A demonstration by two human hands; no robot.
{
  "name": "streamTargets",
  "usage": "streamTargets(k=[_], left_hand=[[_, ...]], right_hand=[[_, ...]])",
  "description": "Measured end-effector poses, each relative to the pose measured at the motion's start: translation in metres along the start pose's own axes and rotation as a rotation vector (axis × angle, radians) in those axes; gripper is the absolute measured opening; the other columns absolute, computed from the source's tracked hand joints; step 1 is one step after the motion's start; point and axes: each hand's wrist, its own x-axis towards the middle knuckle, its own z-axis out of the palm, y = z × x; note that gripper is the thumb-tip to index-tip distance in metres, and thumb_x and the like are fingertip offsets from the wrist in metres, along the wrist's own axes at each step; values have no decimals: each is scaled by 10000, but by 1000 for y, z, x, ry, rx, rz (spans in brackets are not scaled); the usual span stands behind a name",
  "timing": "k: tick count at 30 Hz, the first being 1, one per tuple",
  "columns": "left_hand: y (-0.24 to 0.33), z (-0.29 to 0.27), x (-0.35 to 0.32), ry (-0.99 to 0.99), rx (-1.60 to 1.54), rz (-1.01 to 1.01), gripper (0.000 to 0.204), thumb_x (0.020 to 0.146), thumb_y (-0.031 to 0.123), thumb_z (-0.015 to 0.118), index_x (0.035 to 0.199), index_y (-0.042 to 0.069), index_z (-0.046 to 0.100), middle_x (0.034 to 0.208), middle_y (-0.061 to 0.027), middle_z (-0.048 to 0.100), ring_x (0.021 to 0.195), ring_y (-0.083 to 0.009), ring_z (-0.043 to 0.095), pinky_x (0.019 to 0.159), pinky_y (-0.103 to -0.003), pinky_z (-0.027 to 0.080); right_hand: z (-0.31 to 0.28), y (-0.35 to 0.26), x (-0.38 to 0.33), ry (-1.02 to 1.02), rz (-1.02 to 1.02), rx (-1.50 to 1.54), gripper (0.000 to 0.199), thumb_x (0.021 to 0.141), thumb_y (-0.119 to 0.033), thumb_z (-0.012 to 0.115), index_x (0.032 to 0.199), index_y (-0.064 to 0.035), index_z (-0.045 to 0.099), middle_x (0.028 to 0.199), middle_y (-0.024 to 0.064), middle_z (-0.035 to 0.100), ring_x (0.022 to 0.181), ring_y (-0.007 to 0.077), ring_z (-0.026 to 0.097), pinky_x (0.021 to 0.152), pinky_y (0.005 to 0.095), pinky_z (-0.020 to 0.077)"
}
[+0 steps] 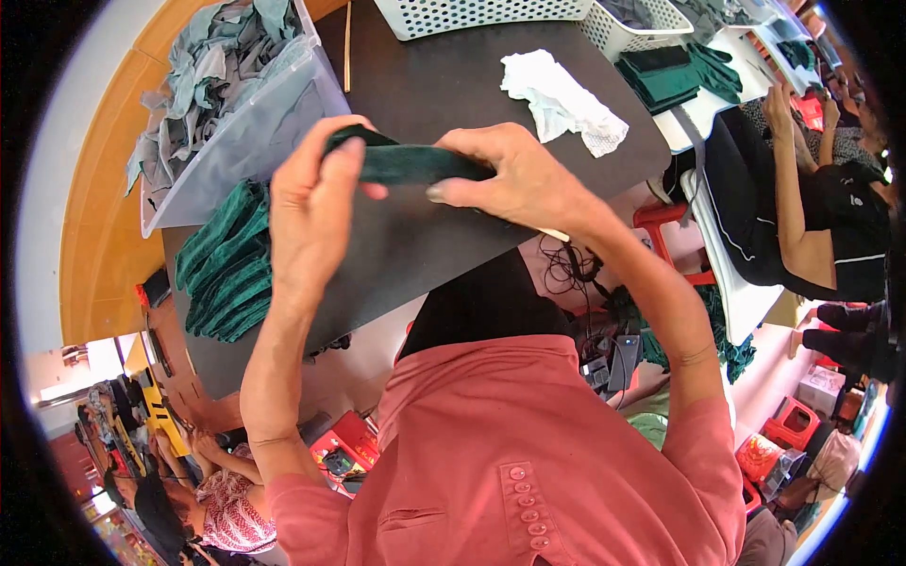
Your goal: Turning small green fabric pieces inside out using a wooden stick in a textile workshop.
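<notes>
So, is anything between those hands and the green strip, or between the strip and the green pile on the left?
Nothing visible separates the left hand or right hand from the green strip: both hold it. Toward the green pile, only the left hand itself lies across, in this view.

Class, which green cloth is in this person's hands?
The dark green strip, in left hand and right hand; green stack at left and green cloth at upper right lie unheld.

White perforated basket (491,13), crumpled white cloth (559,94), red stool (791,434)
</notes>
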Motion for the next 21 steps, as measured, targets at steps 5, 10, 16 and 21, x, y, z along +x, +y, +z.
streamTargets(k=[5, 10, 16, 21], left_hand=[[-28, -5, -14, -110, -483, -127, 307, 931, 162, 474, 1181, -15, 488, 729, -51, 531, 696, -134, 537, 691, -248, 432], [-41, -1, -31, -24, -481, -143, 313, 951, 176, 443, 1190, -25, 465, 719, -75, 540, 677, -140, 528, 651, -259, 422], [-40, -6, -49, -6, -455, -135, 362, 940, 198, 455, 1203, -50, 462, 687, -64, 514, 645, -142, 508, 663, -253, 417], [-16, -20, -52, 358, 318, 293, 291, 923, 106, 403, 1151, -36, 513, 941, -128, 583, 903, -189, 561, 826, -269, 423]], right_hand=[[-34, 11, -11, -29, 378, 516, 203, 856, -225, 633, 949, -48, 667, 765, -18, 552, 658, 43, 459, 499, 196, 354], [-34, 23, -10, -3, 387, 463, 252, 886, -312, 591, 982, -89, 658, 835, -47, 538, 800, 56, 462, 570, 251, 399], [-24, 16, -4, 127, 375, 274, 218, 912, -300, 559, 1011, -125, 643, 873, -57, 563, 802, 49, 495, 633, 229, 451], [-37, 5, 28, 163, -44, 9, 155, 938, -111, 492, 1016, -79, 622, 904, -47, 592, 814, 61, 545, 698, 209, 466]])
